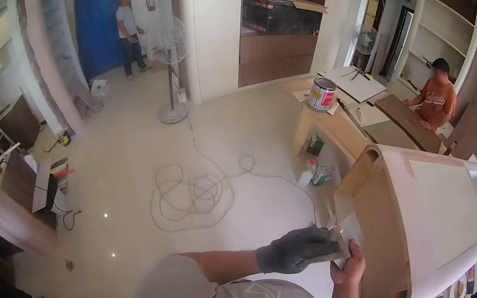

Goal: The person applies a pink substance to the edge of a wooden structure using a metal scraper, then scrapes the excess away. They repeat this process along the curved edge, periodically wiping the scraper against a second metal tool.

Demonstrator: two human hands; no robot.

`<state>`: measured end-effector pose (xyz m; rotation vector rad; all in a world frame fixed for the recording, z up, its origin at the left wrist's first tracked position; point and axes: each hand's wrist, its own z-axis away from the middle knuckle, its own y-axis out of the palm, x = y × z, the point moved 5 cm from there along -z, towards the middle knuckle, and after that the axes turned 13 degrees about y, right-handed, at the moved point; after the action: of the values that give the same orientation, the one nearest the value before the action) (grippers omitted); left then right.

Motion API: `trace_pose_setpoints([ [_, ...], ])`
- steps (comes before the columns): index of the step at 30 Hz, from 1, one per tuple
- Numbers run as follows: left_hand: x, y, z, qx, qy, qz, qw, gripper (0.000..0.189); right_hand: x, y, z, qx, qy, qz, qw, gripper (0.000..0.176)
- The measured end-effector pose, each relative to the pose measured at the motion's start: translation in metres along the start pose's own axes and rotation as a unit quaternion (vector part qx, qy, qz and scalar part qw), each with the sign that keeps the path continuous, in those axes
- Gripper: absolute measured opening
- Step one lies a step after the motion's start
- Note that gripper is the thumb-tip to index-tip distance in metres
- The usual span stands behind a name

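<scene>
My left hand [295, 251], in a dark grey glove, is closed and reaches across toward the right. Its fingers grip a flat, thin tool that looks like a putty knife, mostly hidden by the glove. Against it, my bare right hand [350, 266] is closed on a flat, pale, shiny plate [349, 229] with a pinkish smear near it. Both hands meet just beside the open side of a light wooden cabinet [371, 215]. Its rounded body has pale panels and pink filler along the edges.
A paint can [322, 94] stands on a wooden workbench [328, 133], with bottles below. Beyond it, a person in orange [437, 98] handles a brown board. A coiled cable [192, 195] crosses the floor to a standing fan [175, 113]. Other people stand at left and back.
</scene>
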<state>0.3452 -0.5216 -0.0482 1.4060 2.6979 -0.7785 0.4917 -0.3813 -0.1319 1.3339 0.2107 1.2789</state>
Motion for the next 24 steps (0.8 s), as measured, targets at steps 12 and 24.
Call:
trace_pose_setpoints([
  [12, 0.024, 0.033, 0.057, 0.262, -0.153, -0.085, 0.949, 0.056, 0.049, -0.018, 0.042, 0.074, -0.057, 0.052, 0.994, 0.049],
  [24, 0.092, -0.022, 0.065, -0.133, -0.424, 0.238, 0.864, 0.043, -0.04, 0.001, -0.003, 0.061, 0.207, 0.062, 0.974, 0.062],
])
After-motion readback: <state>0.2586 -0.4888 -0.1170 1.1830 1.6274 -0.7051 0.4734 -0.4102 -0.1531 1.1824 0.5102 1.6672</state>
